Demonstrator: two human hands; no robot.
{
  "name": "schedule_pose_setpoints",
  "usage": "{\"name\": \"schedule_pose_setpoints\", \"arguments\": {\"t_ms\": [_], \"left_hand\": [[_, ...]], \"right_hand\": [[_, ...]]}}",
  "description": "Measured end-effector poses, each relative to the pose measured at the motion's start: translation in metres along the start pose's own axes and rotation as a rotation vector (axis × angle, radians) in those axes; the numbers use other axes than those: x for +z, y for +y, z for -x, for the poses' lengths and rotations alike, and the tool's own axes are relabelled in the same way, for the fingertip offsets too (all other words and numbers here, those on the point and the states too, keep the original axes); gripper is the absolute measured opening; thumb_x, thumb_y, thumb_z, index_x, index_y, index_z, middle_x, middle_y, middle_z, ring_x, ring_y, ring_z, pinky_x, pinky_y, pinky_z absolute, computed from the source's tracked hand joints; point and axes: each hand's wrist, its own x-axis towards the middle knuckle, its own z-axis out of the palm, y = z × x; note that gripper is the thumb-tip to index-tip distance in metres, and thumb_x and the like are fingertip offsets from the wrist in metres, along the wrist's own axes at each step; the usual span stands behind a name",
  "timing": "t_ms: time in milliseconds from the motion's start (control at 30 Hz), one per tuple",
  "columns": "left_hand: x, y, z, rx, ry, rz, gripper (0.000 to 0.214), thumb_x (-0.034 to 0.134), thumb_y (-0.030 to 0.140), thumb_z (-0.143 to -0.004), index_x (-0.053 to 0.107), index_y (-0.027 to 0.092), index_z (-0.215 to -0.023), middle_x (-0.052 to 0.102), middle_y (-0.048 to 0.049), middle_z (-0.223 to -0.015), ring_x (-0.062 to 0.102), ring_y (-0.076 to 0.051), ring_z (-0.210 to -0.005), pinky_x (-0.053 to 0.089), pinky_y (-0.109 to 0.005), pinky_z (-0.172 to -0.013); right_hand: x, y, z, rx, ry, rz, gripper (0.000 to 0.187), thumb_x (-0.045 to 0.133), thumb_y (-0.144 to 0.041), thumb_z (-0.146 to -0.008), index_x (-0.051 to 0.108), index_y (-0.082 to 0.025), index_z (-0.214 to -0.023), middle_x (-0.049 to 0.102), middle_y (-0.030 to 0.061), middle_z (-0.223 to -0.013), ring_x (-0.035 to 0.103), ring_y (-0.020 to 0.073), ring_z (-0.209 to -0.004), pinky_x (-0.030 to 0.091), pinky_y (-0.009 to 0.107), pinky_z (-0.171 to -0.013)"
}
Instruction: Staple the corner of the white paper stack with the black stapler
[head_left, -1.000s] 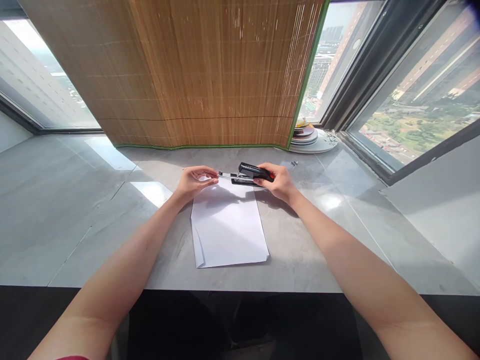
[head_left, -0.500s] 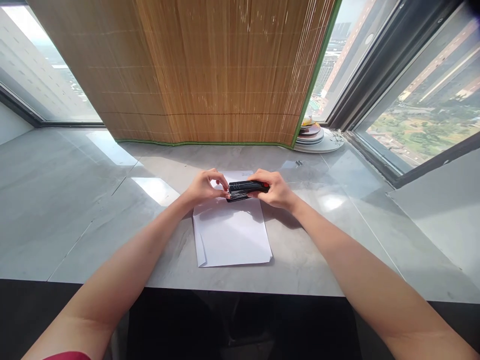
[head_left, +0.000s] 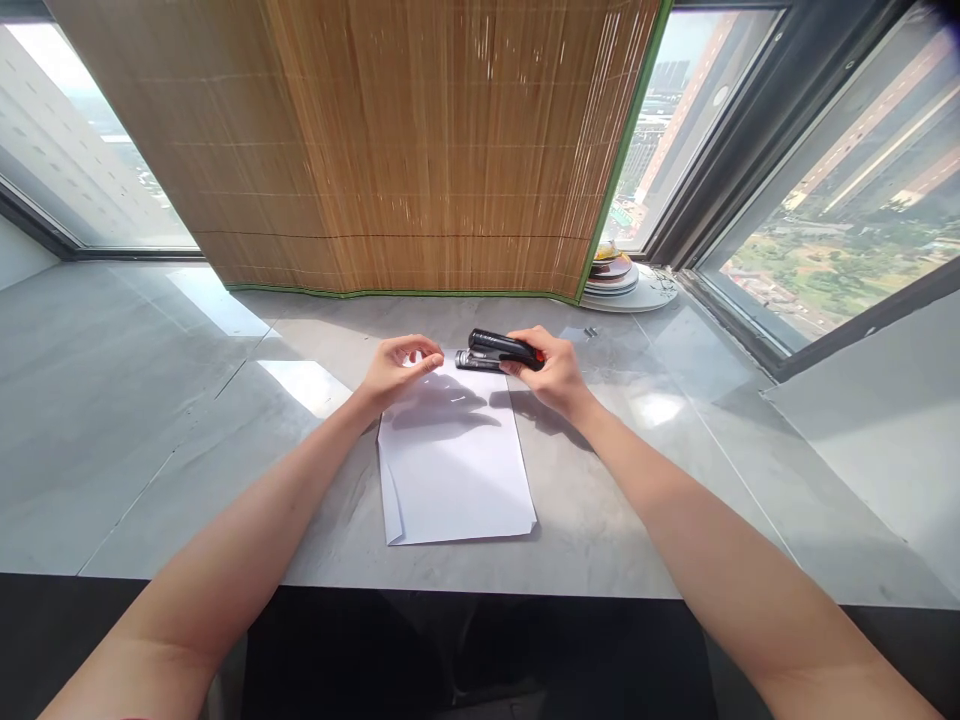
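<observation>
A black stapler (head_left: 487, 348) is in my right hand (head_left: 553, 370), which wraps around its rear end. Its jaws are spread a little and its front points left, above the upper part of the white paper sheets (head_left: 457, 480). Just left of the stapler's front, my left hand (head_left: 401, 372) hovers without touching it. Its fingers are curved, the thumb and forefinger tips close but slightly apart, and nothing shows between them. The paper lies flat, its lower left edge a bit fanned and one corner bent.
Small grey pieces, perhaps staples (head_left: 590, 332), lie on the grey marble-look counter (head_left: 615, 480) to the right. A stack of plates (head_left: 626, 285) stands at the back right corner. Behind hangs a bamboo blind (head_left: 420, 150) with green edging, between windows.
My left hand has come off the stapler's front and moved slightly left. My right hand has raised the stapler a little, and its front is now free.
</observation>
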Motion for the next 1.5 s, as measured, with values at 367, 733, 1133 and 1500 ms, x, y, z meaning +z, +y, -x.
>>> {"name": "schedule_pose_setpoints", "arguments": {"t_ms": [367, 733, 1133, 1500], "left_hand": [[0.006, -0.04, -0.011, -0.086, 0.05, -0.393, 0.006, 0.075, 0.025, -0.086, 0.081, 0.022, -0.085, 0.074, -0.013, -0.122, 0.065, -0.033, -0.116, 0.052, -0.053, -0.11], [0.003, -0.028, -0.007, -0.111, -0.041, -0.111, 0.022, 0.069, 0.039, -0.091, 0.081, 0.022, -0.086, 0.082, -0.0037, -0.091, 0.075, -0.022, -0.092, 0.059, -0.034, -0.093], [0.0, -0.023, -0.009, -0.072, -0.079, -0.106, 0.016, 0.072, 0.032, -0.085, 0.084, 0.021, -0.088, 0.08, -0.003, -0.084, 0.073, -0.017, -0.08, 0.059, -0.031, -0.087], [-0.001, -0.02, -0.01, -0.095, -0.094, -0.077, 0.015, 0.074, 0.032, -0.084, 0.084, 0.02, -0.085, 0.082, -0.0037, -0.086, 0.073, -0.018, -0.081, 0.057, -0.03, -0.082]], "right_hand": [[-0.026, 0.057, -0.014, 0.359, 0.229, 0.135, 0.046, 0.083, -0.046, -0.072, 0.079, -0.017, -0.107, 0.08, 0.0107, -0.096, 0.07, 0.0275, -0.084, 0.054, 0.041, -0.08], [-0.027, 0.046, -0.013, 0.386, 0.028, 0.009, 0.046, 0.081, -0.043, -0.069, 0.078, -0.018, -0.107, 0.08, 0.0078, -0.098, 0.071, 0.0266, -0.089, 0.057, 0.04, -0.086], [-0.025, 0.025, -0.006, 0.051, -0.248, 0.13, 0.052, 0.068, -0.02, -0.089, 0.074, -0.028, -0.14, 0.076, 0.006, -0.139, 0.07, 0.0302, -0.13, 0.048, 0.055, -0.122], [-0.006, 0.019, -0.004, -0.144, -0.253, 0.287, 0.051, 0.057, -0.021, -0.101, 0.07, -0.032, -0.15, 0.075, 0.0074, -0.116, 0.071, 0.0263, -0.103, 0.06, 0.048, -0.099]]}}
